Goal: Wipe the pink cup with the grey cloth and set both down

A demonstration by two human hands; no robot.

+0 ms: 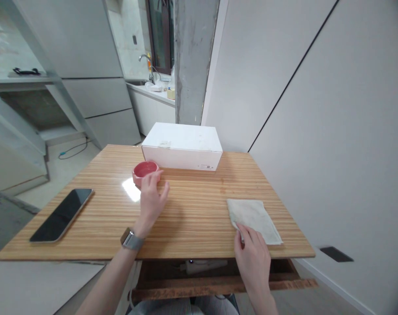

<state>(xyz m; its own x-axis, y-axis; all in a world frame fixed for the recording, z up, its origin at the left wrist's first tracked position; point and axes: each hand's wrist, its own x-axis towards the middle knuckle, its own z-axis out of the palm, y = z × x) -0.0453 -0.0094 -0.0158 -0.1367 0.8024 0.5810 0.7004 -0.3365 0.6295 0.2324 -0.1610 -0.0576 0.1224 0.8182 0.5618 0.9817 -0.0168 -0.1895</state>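
A pink bowl [145, 172] sits on the wooden table, left of its middle. My left hand [153, 194] is at the bowl's near right side, thumb spread away from the fingers; the fingertips overlap the rim, and whether they touch it I cannot tell. A folded, pale grey-green cloth [256, 217] lies flat near the table's right front. At its near left edge, my right hand [251, 251] pinches the cloth between thumb and fingers.
A white box [182, 146] stands at the table's back edge, just behind the bowl. A dark smartphone [62, 214] lies at the left. Below the front edge is a pulled-out drawer [192, 283] with a white object inside. A white wall rises to the right.
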